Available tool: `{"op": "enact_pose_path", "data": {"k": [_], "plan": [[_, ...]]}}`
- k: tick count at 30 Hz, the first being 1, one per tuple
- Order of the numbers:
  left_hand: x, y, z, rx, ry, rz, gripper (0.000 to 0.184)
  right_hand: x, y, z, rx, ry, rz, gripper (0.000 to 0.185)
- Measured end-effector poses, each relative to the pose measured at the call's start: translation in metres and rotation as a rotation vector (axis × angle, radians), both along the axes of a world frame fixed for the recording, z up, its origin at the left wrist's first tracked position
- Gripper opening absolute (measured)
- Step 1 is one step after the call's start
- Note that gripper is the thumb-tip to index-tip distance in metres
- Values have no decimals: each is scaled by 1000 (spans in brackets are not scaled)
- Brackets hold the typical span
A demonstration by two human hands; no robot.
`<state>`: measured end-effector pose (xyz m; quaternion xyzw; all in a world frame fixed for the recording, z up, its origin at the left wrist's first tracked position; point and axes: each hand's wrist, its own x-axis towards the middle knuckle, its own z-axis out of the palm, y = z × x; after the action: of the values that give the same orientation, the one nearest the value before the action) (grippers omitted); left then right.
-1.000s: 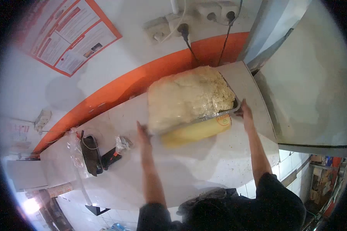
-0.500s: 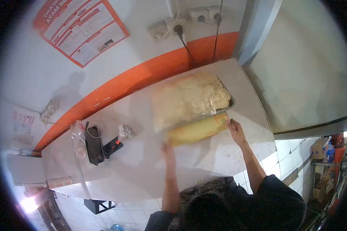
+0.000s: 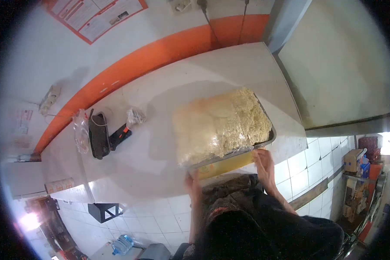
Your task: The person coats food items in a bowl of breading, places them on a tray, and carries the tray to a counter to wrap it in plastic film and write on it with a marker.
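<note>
A dark metal tray on the table holds a heap of pale, crinkly food that looks like noodles. Clear plastic film with a wet-looking shine covers most of the heap, while its right end looks bare. Along the tray's near side lies a yellow roll, apparently plastic wrap, partly below the tray rim. My left hand, blurred, is closed at the roll's left end. My right hand has its fingers closed on the right end, close to the tray's near right corner.
Left on the white table are a dark oblong container, a black and orange tool and crumpled clear plastic. A printed roll lies at the far left edge. A pale panel stands at the right.
My hands and the yellow roll have moved toward my body, to the tray's near edge. The view has tilted downward, and the tray sits lower and a little right in view.
</note>
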<state>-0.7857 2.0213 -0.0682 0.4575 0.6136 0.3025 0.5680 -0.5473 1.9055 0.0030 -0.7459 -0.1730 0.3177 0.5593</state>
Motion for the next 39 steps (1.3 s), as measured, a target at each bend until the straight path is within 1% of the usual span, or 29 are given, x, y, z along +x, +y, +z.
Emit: {"op": "enact_pose_path", "data": {"k": [1,2,3,4,5,7,8,10,14,16,17,19,21,22,23,25,27,28,29,30,31,33,34,35,36,37,39], "plan": [[-1,-2,4,101,-96,-23,44,-6,9,4,-1,342,0,33],[-4,-6,-10,99,-97,-25,44,-9,21,9,0,680,1,37],[-6,-9,-38,117,-113,60,47,-17,32,10,155,712,20,40],[-3,-9,-53,142,-132,154,50,-14,39,13,163,704,33,40],[6,-3,-36,155,-138,165,50,-11,46,17,233,750,62,40],[13,6,-6,226,36,-39,53,-8,49,20,322,808,121,38],[17,12,-6,236,25,-39,53,-2,54,19,331,795,125,38],[15,10,-7,205,-5,-52,54,3,56,17,328,795,197,39],[10,7,-23,243,-50,-61,55,23,66,12,232,823,189,40],[7,5,4,101,-220,-195,51,32,70,13,230,853,202,37],[3,3,-1,105,-228,-198,51,37,73,6,220,862,201,36],[-16,-18,-13,-68,-207,-409,46,35,72,-19,203,876,189,35],[-24,-49,-13,-26,-192,-410,44,22,79,-49,161,896,66,37],[-23,-57,-10,23,-181,-407,42,20,84,-43,153,892,70,37],[-21,-52,15,5,-89,-442,41,18,89,-29,142,914,84,35],[-26,-52,17,-9,-77,-440,41,16,80,-26,113,953,90,34],[-26,-48,15,0,-72,-433,41,42,66,-31,91,1112,324,31],[-28,-47,13,-23,-112,-413,40,51,59,-14,91,1112,325,31],[-25,-45,11,-46,-155,-398,39,60,51,20,77,863,361,35],[-20,-43,16,-46,-156,-410,39,68,42,38,63,614,385,40],[-15,-43,26,-11,-187,-395,38,74,32,36,66,614,367,40],[-10,-44,29,19,-219,-403,37,84,12,23,-88,-426,75,50],[-11,-43,25,5,-172,-436,37,91,0,0,-90,-426,57,50],[-9,-41,23,-4,-127,-464,37,97,-12,-32,-100,-195,116,53],[-7,-38,24,-3,-125,-472,37,100,-21,-50,-108,40,177,56],[-8,-35,30,-4,-109,-498,37,95,-26,-50,-109,48,167,56],[-8,-37,44,-5,-90,-535,36,85,-32,-51,-193,29,137,57]]}}
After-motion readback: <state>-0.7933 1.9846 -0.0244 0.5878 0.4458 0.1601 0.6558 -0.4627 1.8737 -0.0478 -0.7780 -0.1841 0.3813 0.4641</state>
